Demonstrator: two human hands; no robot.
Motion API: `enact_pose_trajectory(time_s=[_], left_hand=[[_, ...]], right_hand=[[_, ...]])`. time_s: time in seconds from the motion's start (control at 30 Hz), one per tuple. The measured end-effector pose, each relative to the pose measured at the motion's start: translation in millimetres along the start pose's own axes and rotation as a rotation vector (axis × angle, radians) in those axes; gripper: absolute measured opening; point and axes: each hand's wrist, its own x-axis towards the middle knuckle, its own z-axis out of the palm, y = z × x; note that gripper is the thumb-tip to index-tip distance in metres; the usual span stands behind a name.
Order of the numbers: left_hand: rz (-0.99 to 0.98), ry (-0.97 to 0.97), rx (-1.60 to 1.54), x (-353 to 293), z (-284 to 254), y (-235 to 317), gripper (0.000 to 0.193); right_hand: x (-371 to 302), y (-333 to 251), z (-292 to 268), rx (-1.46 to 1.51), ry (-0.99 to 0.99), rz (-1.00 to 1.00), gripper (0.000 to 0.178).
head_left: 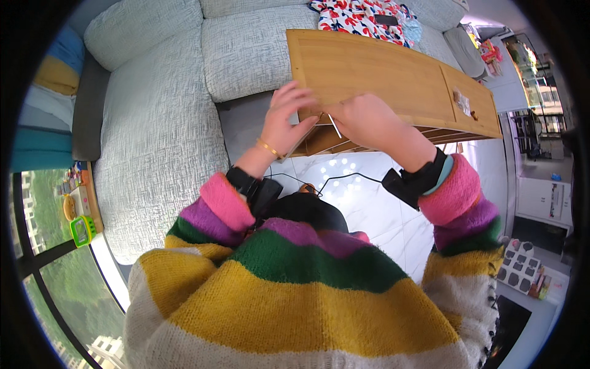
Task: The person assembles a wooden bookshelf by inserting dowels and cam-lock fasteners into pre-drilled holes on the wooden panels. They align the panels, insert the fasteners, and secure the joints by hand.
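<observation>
A wooden shelf unit [375, 71] lies tipped over in front of me, its broad panel facing up. At its near left corner, my right hand [369, 120] is closed round a thin silvery rod [335, 126], whose exact kind I cannot make out. The rod slants down past the panel's near edge. Beside it, my left hand [287, 120] has its fingers stretched out and blurred by motion. Its thumb reaches toward the same corner, where a small dark piece shows between the hands; whether the thumb touches it I cannot tell.
A pale grey sofa [160, 123] runs along the left and behind the unit. Patterned cloth [353, 18] with a dark phone [386, 20] lies on it. A clear plastic bag [461, 100] rests at the unit's right end. Black cables [350, 176] hang below my wrists.
</observation>
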Motion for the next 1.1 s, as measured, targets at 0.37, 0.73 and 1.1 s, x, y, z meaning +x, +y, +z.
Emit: enact_pose_trajectory(time_s=[0.37,0.73,1.1], left_hand=[[-0.403,-0.452,0.372,-33.3,55.6,-20.2,0.032],[-0.503,-0.027,0.414,-59.1,99.0,-0.7,0.026],[-0.409,0.087,0.451,-56.1,97.6,-6.8,0.036]], right_hand=[[0.8,0.1,-4.2,-0.175,0.039,-0.138,0.029],[10.0,10.8,-20.3,-0.114,-0.069,-0.303,0.033],[5.4,19.5,-27.1,-0.042,-0.183,-0.312,0.047]])
